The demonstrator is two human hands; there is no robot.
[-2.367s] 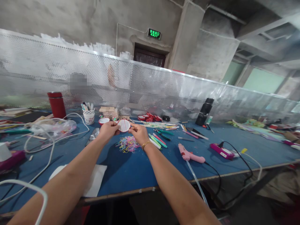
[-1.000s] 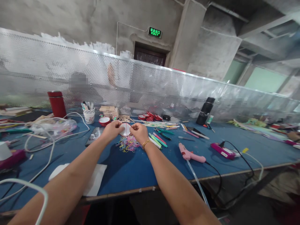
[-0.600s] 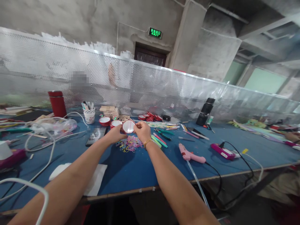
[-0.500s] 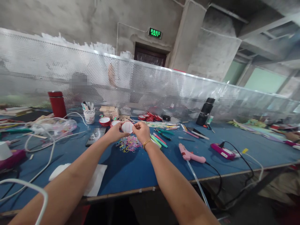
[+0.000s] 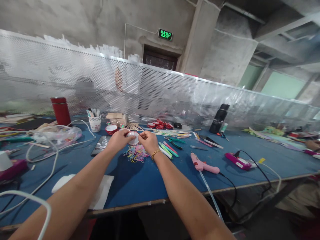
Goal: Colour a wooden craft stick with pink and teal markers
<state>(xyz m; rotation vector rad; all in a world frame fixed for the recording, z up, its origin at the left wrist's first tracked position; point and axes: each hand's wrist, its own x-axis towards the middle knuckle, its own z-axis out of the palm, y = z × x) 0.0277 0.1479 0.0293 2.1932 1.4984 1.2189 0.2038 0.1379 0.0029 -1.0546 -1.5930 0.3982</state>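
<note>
Between my two hands is a small round white disc (image 5: 133, 138), held up over the table. My left hand (image 5: 119, 140) pinches its left edge, and my right hand (image 5: 149, 141), with a gold bracelet at the wrist, pinches the right edge. Just below the disc lies a loose pile of colourful elastic bands (image 5: 136, 153). A red-rimmed round piece with a white inside (image 5: 111, 129) sits behind my left hand. To the right of my right hand are several coloured markers (image 5: 169, 150).
A pink glue gun (image 5: 203, 166) and a purple power strip (image 5: 238, 161) with cables lie on the right. A phone (image 5: 99, 145), a pen cup (image 5: 95, 123) and a red flask (image 5: 61, 111) are on the left. A black bottle (image 5: 219, 119) stands by the perforated screen.
Both hands have shifted slightly left, and the disc between them has moved slightly left and down and tilted. Things on the table are where they were.
</note>
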